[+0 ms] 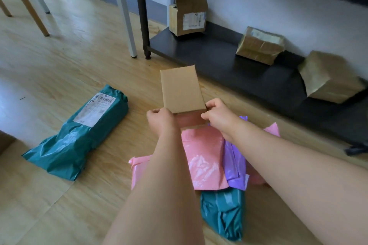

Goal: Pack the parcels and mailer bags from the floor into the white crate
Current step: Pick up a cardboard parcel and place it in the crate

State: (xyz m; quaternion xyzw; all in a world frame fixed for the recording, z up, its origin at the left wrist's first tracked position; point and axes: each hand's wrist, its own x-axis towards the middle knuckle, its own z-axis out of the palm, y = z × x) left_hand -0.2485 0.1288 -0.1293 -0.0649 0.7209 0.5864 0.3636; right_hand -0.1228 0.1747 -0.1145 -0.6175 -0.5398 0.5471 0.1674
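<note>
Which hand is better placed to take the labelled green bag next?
Probably left: the labelled bag lies left of the left hand; the right hand would cross over. Both grip the box.

low black shelf along a pale wall; white desk leg and slanted wooden leg on light wood floor.

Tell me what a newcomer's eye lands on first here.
A plain cardboard box is held up mid-frame, the left hand and right hand gripping its near end. Below them lies a bright heap of bags, a pink bag and a purple bag on top. A teal bag with a label lies alone on the floor to the left.
</note>
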